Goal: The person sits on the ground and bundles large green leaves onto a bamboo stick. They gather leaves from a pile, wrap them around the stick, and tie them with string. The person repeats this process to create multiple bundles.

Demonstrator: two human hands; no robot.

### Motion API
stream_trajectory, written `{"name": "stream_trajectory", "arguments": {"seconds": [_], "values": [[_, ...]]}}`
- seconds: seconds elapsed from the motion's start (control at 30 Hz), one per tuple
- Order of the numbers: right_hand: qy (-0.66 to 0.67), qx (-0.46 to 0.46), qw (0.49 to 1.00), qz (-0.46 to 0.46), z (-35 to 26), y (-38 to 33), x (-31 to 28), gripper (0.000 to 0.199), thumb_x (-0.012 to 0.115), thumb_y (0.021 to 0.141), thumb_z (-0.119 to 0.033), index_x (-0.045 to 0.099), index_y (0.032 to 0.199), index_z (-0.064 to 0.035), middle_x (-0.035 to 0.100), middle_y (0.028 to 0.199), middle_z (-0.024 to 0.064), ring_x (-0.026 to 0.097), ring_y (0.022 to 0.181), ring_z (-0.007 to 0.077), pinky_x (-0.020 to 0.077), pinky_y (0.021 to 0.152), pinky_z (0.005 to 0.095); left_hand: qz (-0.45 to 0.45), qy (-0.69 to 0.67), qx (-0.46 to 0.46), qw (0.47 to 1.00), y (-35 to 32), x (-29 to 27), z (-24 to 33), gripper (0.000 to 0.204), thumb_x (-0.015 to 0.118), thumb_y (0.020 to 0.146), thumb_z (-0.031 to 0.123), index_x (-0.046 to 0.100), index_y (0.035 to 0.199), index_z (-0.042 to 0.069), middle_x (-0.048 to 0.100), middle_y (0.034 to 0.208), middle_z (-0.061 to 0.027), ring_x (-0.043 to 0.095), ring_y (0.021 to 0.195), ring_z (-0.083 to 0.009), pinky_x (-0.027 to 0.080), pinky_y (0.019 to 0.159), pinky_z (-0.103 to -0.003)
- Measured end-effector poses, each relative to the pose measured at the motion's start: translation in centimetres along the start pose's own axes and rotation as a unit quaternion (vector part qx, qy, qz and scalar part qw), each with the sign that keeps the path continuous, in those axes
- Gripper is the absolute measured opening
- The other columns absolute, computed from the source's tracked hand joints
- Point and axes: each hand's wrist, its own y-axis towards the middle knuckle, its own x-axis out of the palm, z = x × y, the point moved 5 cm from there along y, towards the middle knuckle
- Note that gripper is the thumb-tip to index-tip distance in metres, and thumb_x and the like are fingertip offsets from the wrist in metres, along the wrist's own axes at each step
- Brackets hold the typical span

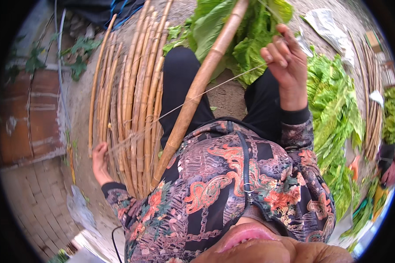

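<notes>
My right hand (285, 61) is raised above my knee and pinches a thin pale string (197, 97). The string runs taut down to the left, across a thick bamboo pole (197, 87), to my left hand (100, 160). My left hand grips the string's other end beside a bundle of thin bamboo sticks (138, 96). The thick pole leans from my chest up across my lap into a pile of large green leaves (245, 30). I sit with black trousers and a patterned jacket.
The stick bundle lies on bare dirt at my left. More green leaves (333, 114) are heaped at my right, with another stick bundle (373, 87) beyond. A brick wall (30, 114) and paving lie at the left. A person sits at the right edge (388, 164).
</notes>
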Motion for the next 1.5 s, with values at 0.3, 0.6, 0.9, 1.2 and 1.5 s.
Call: {"name": "stream_trajectory", "arguments": {"seconds": [0.3, 0.6, 0.9, 1.2, 1.5], "values": [[-0.079, 0.046, 0.994, 0.054, 2.0, -0.4, -0.1, 0.021, 0.049, 0.096, -0.02, 0.058, 0.102, -0.0017, 0.049, 0.058, 0.0018, 0.053, 0.053, 0.0122, 0.0462, 0.055, 0.0248, -0.155, 0.216, 0.149, 0.952, 2.3, 15.5, 7.9, 0.037, 0.061, 0.087, 0.014, 0.056, 0.121, -0.001, 0.062, 0.113, -0.0133, 0.06, 0.1, -0.0203, 0.048, 0.087, -0.03], [-0.074, -0.113, 0.991, -0.012, -10.2, 5.3, 0.2, 0.025, 0.044, 0.094, -0.009, 0.048, 0.114, 0.0066, 0.054, 0.081, 0.0072, 0.051, 0.065, 0.0145, 0.0411, 0.068, 0.0345, -0.573, 0.26, 0.354, 0.692, -11.1, 31.5, 15.8, 0.023, 0.067, 0.082, 0.014, 0.065, 0.1, -0.001, 0.067, 0.085, -0.0093, 0.064, 0.08, -0.0178, 0.05, 0.073, -0.031], [-0.848, -0.053, 0.505, 0.154, -5.7, 1.8, -2.6, 0.032, 0.062, 0.088, -0.027, 0.061, 0.116, -0.0103, 0.068, 0.083, 0.0071, 0.066, 0.07, 0.0143, 0.0497, 0.065, 0.0276, -0.468, -0.009, 0.12, 0.875, -7.5, 29.5, 15.0, 0.019, 0.064, 0.085, 0.015, 0.067, 0.095, -0.001, 0.066, 0.075, -0.0055, 0.061, 0.062, -0.0082, 0.048, 0.056, -0.02], [-0.459, 0.236, 0.85, -0.109, 14.0, -1.0, 3.0, 0.032, 0.062, 0.085, -0.013, 0.057, 0.114, -0.0004, 0.06, 0.076, 0.002, 0.053, 0.055, 0.0049, 0.0428, 0.05, 0.0197, -0.464, -0.105, 0.145, 0.868, -8.2, 35.4, 19.4, 0.021, 0.064, 0.088, 0.021, 0.065, 0.096, 0.002, 0.065, 0.084, -0.0023, 0.061, 0.069, -0.0083, 0.051, 0.061, -0.022], [-0.418, 0.182, 0.89, 0.014, 11.7, -0.8, 1.4, 0.021, 0.063, 0.086, -0.014, 0.059, 0.104, -0.0028, 0.058, 0.074, -0.0002, 0.046, 0.051, 0.0015, 0.0366, 0.044, 0.0181, -0.455, -0.102, 0.157, 0.871, -9.0, 34.8, 19.5, 0.033, 0.066, 0.082, 0.005, 0.054, 0.112, 0.002, 0.061, 0.082, -0.0023, 0.059, 0.071, -0.0066, 0.046, 0.055, -0.016]]}}
